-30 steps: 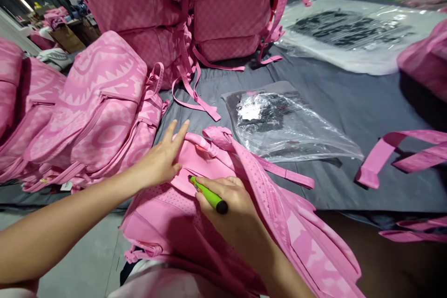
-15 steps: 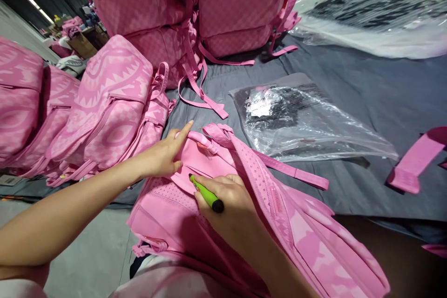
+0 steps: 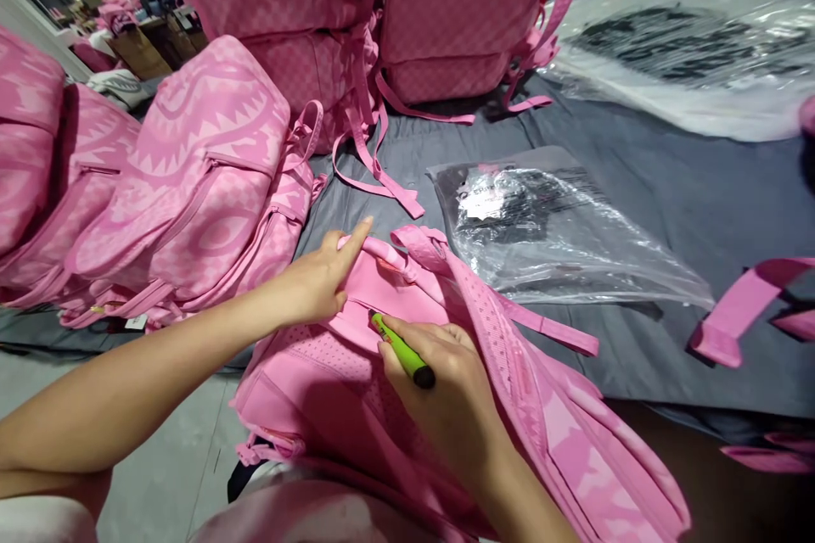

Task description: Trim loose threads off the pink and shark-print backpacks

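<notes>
A pink backpack (image 3: 306,403) lies in front of me with its back panel and padded shoulder straps facing up. My left hand (image 3: 322,278) grips its upper edge beside the top handle (image 3: 382,253); the index finger points along the edge and the thumb rests on the pink panel. In my right hand (image 3: 446,365) is a green marker (image 3: 401,349) with a black end. Its dark tip meets, or hovers just over, the panel near a seam below the handle; contact is hard to tell. The other fingers are curled against the bag.
Several patterned pink backpacks (image 3: 210,178) stand at the left, and checked pink ones (image 3: 458,17) at the back. A clear plastic bag (image 3: 573,229) lies on the grey cloth (image 3: 719,204). Larger plastic packaging (image 3: 688,59) is at the back right, and a pink strap (image 3: 757,305) at the right.
The view has shifted, so the backpack and both hands appear slightly farther right. The marker stays at about the same part of the panel. Both grips look the same.
</notes>
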